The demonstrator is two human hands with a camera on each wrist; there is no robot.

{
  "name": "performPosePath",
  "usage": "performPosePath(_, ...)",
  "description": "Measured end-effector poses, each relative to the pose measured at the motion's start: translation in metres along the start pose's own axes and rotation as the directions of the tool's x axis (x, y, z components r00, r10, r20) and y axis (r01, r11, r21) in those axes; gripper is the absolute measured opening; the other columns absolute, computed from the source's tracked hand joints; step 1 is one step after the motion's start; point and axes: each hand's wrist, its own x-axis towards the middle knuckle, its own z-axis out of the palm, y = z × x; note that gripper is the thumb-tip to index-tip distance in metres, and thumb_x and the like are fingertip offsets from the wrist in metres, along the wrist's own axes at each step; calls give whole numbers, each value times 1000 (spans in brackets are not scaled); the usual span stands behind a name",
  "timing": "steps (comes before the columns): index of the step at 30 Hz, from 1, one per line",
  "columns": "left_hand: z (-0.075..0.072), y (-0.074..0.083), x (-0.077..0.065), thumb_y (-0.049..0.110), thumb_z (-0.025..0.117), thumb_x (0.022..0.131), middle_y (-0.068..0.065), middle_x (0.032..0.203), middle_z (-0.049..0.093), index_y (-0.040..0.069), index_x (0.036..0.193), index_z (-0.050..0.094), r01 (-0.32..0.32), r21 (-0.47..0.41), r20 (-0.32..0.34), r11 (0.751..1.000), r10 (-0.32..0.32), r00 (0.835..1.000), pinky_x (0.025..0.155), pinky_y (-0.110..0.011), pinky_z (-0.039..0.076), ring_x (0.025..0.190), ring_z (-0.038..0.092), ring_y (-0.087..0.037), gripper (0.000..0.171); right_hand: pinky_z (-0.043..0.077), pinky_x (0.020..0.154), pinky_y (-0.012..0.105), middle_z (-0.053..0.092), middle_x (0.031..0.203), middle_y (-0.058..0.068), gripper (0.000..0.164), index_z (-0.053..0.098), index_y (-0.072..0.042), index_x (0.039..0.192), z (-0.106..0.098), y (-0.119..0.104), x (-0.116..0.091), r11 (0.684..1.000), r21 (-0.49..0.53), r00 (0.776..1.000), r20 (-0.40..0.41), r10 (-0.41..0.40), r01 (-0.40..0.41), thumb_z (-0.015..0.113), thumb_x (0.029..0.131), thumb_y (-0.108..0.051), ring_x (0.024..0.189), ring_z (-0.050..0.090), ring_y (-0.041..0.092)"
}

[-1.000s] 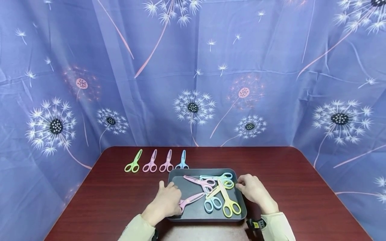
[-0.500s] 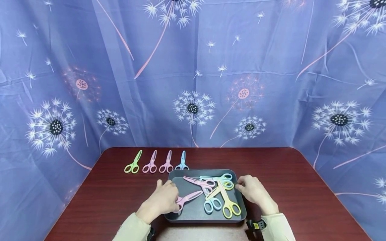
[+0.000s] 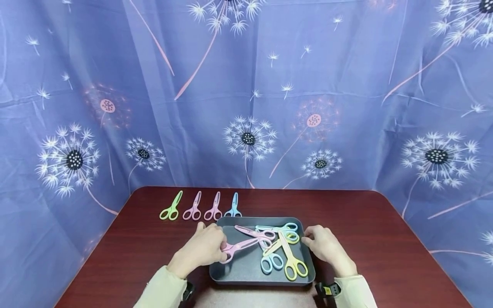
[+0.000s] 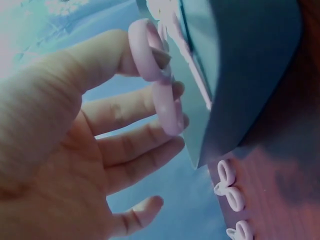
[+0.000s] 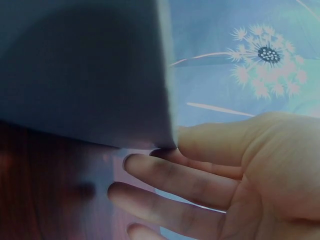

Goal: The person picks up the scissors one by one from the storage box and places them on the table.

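My left hand (image 3: 203,246) pinches a pair of pink scissors (image 3: 239,246) by the handle at the left side of a grey tray (image 3: 262,282). In the left wrist view, thumb and fingertips meet at the scissors' two finger loops (image 4: 168,110); the blades point toward the tray. My right hand (image 3: 327,247) holds the tray's right rim, with the thumb over the edge and the fingers outside, as the right wrist view shows beside the tray wall (image 5: 100,75). Inside the tray lie another pink pair of scissors (image 3: 252,232), blue scissors (image 3: 271,262) and yellow scissors (image 3: 293,265), partly overlapping.
Behind the tray's left corner, green scissors (image 3: 169,211), two pink pairs and blue scissors (image 3: 233,207) lie in a row, blades pointing away. The dark red table (image 3: 385,248) extends on both sides. A blue dandelion-print curtain (image 3: 246,85) hangs behind it.
My left hand has moved left and away from me, drawing the pink scissors along toward the tray's left rim. The right hand has stayed at the right rim.
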Motion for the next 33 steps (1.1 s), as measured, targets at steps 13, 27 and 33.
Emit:
performPosePath(13, -15, -11, 25, 35, 77, 66, 13, 62, 49, 27, 58, 58, 96, -49, -40, 994, -98, 994, 65, -38, 32, 60, 46, -11, 22, 46, 63, 37, 62, 74, -2, 3, 69, -8, 86, 3, 0, 0, 1000, 3, 1000, -1, -4, 4, 71, 87, -11, 66, 54, 14)
performPosePath(27, -8, -20, 75, 39, 76, 74, 12, 56, 52, 26, 58, 63, 261, -93, -28, 961, -264, 964, 72, -45, 39, 62, 50, -13, 24, 46, 63, 37, 62, 75, -1, 3, 70, -7, 88, 1, 1, -2, 1000, 7, 1000, -2, -1, 1, 70, 88, -10, 66, 54, 14)
performPosePath(33, -3, -22, 92, 39, 75, 75, 8, 55, 47, 24, 53, 58, 313, -98, 14, 945, -313, 950, 75, -46, 38, 65, 50, -17, 32, 47, 62, 37, 63, 76, -1, 3, 70, -7, 89, 0, 1, -2, 1000, 15, 1000, -3, -1, 1, 70, 88, -10, 65, 55, 13)
